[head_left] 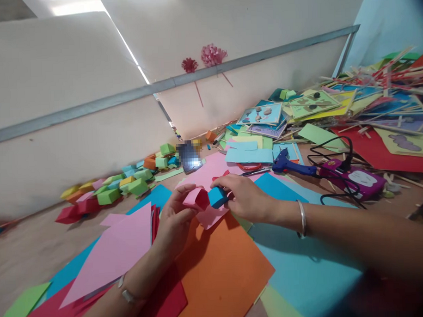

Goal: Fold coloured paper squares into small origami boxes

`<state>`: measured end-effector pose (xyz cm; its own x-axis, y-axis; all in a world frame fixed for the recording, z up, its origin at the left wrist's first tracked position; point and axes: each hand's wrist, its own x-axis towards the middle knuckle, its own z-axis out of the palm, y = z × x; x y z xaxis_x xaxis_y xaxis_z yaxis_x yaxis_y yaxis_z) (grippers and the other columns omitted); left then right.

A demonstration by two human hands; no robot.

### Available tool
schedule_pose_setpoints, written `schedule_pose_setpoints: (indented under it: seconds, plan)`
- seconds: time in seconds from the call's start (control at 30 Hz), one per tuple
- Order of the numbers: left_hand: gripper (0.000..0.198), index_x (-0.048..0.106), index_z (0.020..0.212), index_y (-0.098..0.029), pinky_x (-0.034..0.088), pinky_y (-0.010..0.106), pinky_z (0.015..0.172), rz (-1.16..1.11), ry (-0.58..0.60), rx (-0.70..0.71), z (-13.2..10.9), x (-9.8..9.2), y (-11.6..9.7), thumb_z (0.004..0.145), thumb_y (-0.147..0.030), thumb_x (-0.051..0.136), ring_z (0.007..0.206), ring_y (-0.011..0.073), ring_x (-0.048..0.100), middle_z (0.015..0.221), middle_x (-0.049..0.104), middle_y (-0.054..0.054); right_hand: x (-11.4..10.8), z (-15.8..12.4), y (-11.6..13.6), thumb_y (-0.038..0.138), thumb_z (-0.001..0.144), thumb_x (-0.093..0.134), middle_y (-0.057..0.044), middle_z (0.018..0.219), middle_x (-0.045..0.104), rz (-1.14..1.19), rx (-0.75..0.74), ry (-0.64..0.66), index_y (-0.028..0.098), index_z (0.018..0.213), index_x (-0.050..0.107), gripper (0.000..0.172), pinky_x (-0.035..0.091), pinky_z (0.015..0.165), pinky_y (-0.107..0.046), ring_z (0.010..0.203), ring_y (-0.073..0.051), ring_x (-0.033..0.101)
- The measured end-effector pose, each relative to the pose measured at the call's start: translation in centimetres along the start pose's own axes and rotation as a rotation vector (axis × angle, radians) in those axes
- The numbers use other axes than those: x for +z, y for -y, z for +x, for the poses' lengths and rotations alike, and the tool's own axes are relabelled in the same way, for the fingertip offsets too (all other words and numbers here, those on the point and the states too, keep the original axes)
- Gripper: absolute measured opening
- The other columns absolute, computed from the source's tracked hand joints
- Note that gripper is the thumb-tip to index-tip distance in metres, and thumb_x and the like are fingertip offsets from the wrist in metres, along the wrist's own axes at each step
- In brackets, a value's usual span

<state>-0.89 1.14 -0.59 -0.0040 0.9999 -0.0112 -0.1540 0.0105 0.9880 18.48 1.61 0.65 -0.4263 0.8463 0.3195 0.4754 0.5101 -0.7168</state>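
Note:
My left hand (pixel 177 217) is closed on a small pink folded paper box (pixel 196 199), whose open end faces right. Close beside it, my right hand (pixel 245 196) pinches a small blue paper box (pixel 217 197) between thumb and fingers. The two boxes are almost side by side; I cannot tell whether they touch. Beneath the hands lie an orange sheet (pixel 222 264) and a piece of pink paper (pixel 210 217). A stack of pink sheets (pixel 114 254) lies under my left forearm's side.
Several coloured paper boxes (pixel 108 196) sit along the wall at left. At right are a blue glue gun (pixel 291 165), a purple extension box (pixel 354 179) with black cable, and a pen (pixel 255 172). Piled cards and sticks (pixel 379 97) fill the far right. Two paper flowers (pixel 213 55) hang on the wall rail.

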Motion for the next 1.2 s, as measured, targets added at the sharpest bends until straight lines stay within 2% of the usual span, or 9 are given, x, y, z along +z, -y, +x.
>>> schedule_pose_setpoints:
  seconds: [0.1,0.33,0.47,0.57,0.67,0.83,0.9,1.07,1.2]
  plan:
    - [0.049,0.066,0.096,-0.024,0.051,0.025,0.062,-0.002,0.047,0.013,-0.1,-0.1,0.2,0.051,-0.01,0.076,0.066,0.0126,0.063,0.109,0.07,0.001,0.5,-0.1,-0.1,-0.007,0.067,0.055,-0.008,0.101,0.065,0.029,-0.041,-0.039,0.016,0.104,0.064,0.044,0.048,0.08,-0.031,0.093,-0.019,0.06]
    - [0.046,0.063,0.1,-0.026,0.054,0.027,0.074,-0.033,0.211,0.029,-0.3,-0.2,0.6,0.06,-0.018,0.086,0.088,0.0183,0.067,0.118,0.066,0.001,1.3,-0.5,-0.2,0.0,0.071,0.059,-0.009,0.098,0.065,0.006,-0.008,-0.085,0.014,0.105,0.062,0.037,0.047,0.075,-0.03,0.085,-0.018,0.059]
    - [0.052,0.063,0.106,-0.026,0.054,0.027,0.075,-0.007,0.172,0.048,-0.2,-0.1,0.9,0.06,-0.023,0.088,0.091,0.0187,0.067,0.119,0.065,0.002,1.4,-0.5,-0.4,0.004,0.075,0.06,-0.007,0.097,0.066,-0.015,0.036,-0.095,0.016,0.106,0.057,0.034,0.044,0.069,-0.028,0.079,-0.016,0.058]
    - [0.06,0.062,0.115,-0.026,0.054,0.027,0.082,0.02,0.157,0.075,0.0,0.0,1.1,0.062,-0.027,0.089,0.108,0.0233,0.063,0.123,0.064,0.005,1.5,-0.5,-0.5,0.004,0.077,0.059,-0.007,0.102,0.065,-0.046,-0.043,-0.101,0.017,0.106,0.057,0.032,0.045,0.075,-0.028,0.085,-0.017,0.057]
    - [0.064,0.061,0.12,-0.025,0.054,0.027,0.081,0.048,0.151,0.074,0.0,-0.1,1.2,0.062,-0.029,0.088,0.115,0.0262,0.061,0.129,0.062,0.007,1.4,-0.5,-0.6,0.001,0.076,0.054,-0.007,0.101,0.064,-0.103,-0.103,-0.089,0.018,0.106,0.058,0.035,0.045,0.077,-0.029,0.088,-0.018,0.056]
    - [0.078,0.052,0.131,-0.031,0.058,0.028,0.076,0.031,0.099,0.066,0.0,-0.4,1.1,0.062,-0.028,0.088,0.104,0.0226,0.065,0.133,0.06,0.007,0.9,-0.4,-0.5,0.0,0.072,0.057,-0.005,0.092,0.064,-0.13,-0.127,-0.014,0.018,0.095,0.061,0.03,0.044,0.073,-0.028,0.084,-0.018,0.056]
    - [0.072,0.055,0.128,-0.033,0.059,0.028,0.075,0.029,0.096,0.104,0.0,-0.5,1.1,0.064,-0.028,0.087,0.098,0.0195,0.066,0.13,0.061,0.004,0.6,-0.3,-0.3,-0.004,0.069,0.057,-0.005,0.091,0.065,-0.098,-0.099,-0.023,0.017,0.093,0.061,0.032,0.044,0.071,-0.027,0.081,-0.017,0.057]
    - [0.033,0.07,0.104,-0.027,0.061,0.028,0.073,0.171,0.122,0.262,0.1,-0.7,1.3,0.073,-0.029,0.081,0.081,0.0121,0.066,0.117,0.062,0.002,0.4,0.0,0.0,-0.007,0.067,0.055,-0.004,0.089,0.067,0.08,0.021,-0.076,0.017,0.092,0.062,0.035,0.046,0.068,-0.025,0.076,-0.014,0.06]
    - [0.028,0.066,0.106,-0.027,0.063,0.034,0.079,0.276,0.133,0.345,-0.1,-0.6,1.4,0.079,-0.027,0.073,0.084,0.0135,0.066,0.12,0.059,0.003,0.6,0.3,-0.2,-0.006,0.068,0.058,-0.002,0.085,0.068,0.182,0.086,-0.081,0.017,0.092,0.06,0.033,0.048,0.066,-0.024,0.075,-0.014,0.062]
